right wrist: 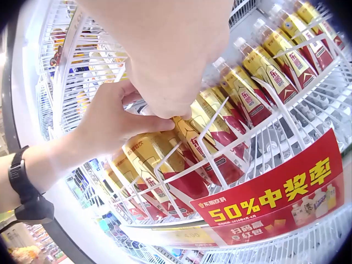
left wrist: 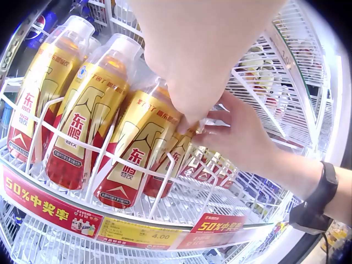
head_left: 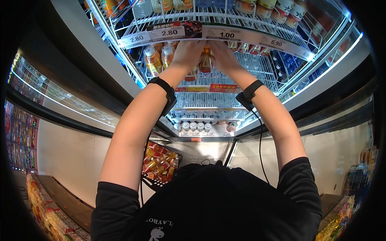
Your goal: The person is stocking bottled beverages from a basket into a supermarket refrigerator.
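Observation:
Both hands reach onto a wire shelf in a drinks cooler, among rows of gold-and-red drink bottles point(left wrist: 137, 143) with clear caps. My left hand point(head_left: 189, 52) grips a front-row bottle point(right wrist: 159, 157) near its top, thumb laid across its shoulder in the right wrist view. Just beside it, my right hand point(head_left: 226, 56) has its fingers bent around the top of a neighbouring bottle point(right wrist: 192, 140). The fingertips nearly meet, and the hands partly hide the caps. Between the hands in the head view stands an upright bottle point(head_left: 205, 62).
A wire guard point(right wrist: 206, 148) fronts the shelf, above a red promotional label point(right wrist: 275, 201). Overhead runs a price rail point(head_left: 225, 34). Yellow-filled bottles point(head_left: 152, 60) stand left. A black basket point(head_left: 150, 184) of bottles sits on the floor. Cables hang from both wrist bands.

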`<control>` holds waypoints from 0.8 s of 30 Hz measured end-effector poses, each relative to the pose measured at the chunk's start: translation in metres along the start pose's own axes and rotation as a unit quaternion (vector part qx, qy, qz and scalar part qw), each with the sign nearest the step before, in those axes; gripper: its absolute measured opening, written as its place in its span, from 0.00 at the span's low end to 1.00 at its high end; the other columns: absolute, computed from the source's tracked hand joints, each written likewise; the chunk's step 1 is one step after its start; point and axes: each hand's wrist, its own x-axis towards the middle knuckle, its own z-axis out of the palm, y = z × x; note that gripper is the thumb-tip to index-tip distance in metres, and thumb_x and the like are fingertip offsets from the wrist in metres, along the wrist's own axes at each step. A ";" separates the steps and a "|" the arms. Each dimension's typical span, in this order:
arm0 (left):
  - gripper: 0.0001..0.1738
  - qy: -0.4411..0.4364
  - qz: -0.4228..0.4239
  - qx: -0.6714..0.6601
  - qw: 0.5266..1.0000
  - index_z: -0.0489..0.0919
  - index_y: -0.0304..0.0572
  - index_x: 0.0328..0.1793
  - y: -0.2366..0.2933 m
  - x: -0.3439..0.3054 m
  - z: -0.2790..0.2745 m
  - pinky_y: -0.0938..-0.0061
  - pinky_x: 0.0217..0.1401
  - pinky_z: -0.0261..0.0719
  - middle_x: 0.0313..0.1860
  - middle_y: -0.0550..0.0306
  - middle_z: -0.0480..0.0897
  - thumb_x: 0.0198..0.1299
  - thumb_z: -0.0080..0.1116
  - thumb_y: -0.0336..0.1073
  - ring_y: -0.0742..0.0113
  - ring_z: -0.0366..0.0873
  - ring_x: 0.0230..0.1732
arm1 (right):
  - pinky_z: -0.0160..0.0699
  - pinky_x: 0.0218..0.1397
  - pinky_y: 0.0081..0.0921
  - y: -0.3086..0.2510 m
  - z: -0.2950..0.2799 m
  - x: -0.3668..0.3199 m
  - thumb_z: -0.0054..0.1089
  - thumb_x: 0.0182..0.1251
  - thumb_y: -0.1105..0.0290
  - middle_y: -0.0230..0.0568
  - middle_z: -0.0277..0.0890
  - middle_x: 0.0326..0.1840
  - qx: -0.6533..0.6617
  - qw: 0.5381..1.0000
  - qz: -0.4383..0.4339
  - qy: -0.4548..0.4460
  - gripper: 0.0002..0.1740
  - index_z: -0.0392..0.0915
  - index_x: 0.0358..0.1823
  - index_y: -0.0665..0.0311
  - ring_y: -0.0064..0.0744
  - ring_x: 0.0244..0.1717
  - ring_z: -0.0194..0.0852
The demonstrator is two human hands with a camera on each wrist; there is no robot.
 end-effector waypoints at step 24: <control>0.25 -0.058 -0.041 0.051 0.996 0.87 0.46 0.60 -0.012 0.029 0.020 0.49 0.66 0.81 0.60 0.43 0.86 0.56 0.75 0.41 0.41 0.83 0.63 | 0.79 0.65 0.53 0.026 0.011 0.017 0.67 0.63 0.77 0.61 0.82 0.57 -0.017 0.999 -0.033 0.015 0.21 0.78 0.59 0.69 0.65 0.61 0.80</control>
